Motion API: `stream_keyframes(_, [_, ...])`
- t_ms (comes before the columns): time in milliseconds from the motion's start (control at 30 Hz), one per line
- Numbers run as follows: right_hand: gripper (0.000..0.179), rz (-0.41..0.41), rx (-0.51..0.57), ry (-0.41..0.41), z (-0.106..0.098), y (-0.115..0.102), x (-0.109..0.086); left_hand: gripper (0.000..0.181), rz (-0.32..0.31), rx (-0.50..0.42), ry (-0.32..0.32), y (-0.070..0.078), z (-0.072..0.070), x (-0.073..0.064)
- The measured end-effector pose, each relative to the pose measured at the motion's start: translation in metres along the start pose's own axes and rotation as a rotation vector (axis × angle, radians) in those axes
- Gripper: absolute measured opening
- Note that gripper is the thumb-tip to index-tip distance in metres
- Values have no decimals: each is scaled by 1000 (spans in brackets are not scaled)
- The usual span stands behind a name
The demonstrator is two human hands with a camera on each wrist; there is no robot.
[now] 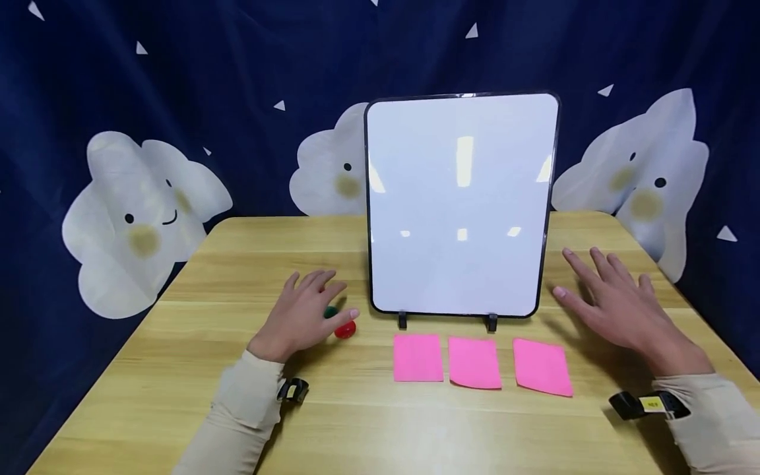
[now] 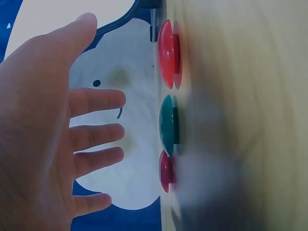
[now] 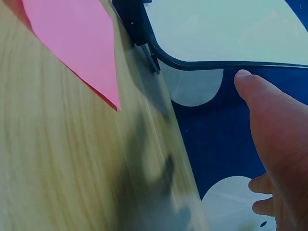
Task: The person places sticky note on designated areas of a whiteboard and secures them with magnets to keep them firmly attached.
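Note:
My left hand (image 1: 304,318) hovers over the table with its fingers spread and holds nothing. Beneath it are round magnets: in the left wrist view, a red magnet (image 2: 166,55), a green magnet (image 2: 167,126) and a smaller-looking red magnet (image 2: 165,172) lie in a row. The head view shows only two of them, partly covered by the hand. To the right of a whiteboard (image 1: 457,270), my right hand (image 1: 623,310) is held above the table, fingers spread and nothing in it. The whiteboard stands upright on small black feet (image 1: 491,322).
Three pink sticky notes lie side by side before the whiteboard: a left note (image 1: 418,357), a middle note (image 1: 474,363) and a right note (image 1: 542,367). The wooden table (image 1: 178,369) ends at a dark blue curtain (image 1: 237,79) with white clouds.

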State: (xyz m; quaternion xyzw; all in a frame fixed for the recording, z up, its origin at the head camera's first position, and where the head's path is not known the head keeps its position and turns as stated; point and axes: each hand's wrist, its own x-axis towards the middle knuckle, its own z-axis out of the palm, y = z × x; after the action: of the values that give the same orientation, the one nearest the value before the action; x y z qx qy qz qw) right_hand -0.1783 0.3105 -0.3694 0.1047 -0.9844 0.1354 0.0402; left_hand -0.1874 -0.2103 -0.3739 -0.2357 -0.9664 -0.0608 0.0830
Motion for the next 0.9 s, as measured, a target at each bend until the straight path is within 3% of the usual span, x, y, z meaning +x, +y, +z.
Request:
stream_keyframes(400, [78,5,13,-20,2,-3,1,60,28,3,47,2,-5,-3])
stream_keyframes(900, [79,-7,10,-3,0,-5,-1,48,42,-33,57,3,0,-3])
